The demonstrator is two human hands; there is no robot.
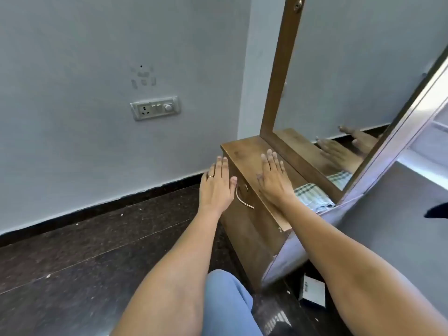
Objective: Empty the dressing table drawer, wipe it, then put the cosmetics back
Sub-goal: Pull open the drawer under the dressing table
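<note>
Left hand (214, 187) hovers flat, fingers straight, beside the closed drawer (257, 214) under the counter's (242, 151) front edge; right hand (272, 180) rests flat on top. Rigid wood; its curved metal handle (243, 202) looks the firm hold

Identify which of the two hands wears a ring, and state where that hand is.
The left hand, fingers straight beside the drawer handle, wears a ring on one finger. The right hand, over the dressing table top, has bare fingers.

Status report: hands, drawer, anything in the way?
Both hands open: left hand by curved metal drawer handle, right hand over brown wooden table top. Wooden drawer shut. Folded checked cloth on top, nothing blocking.
</note>
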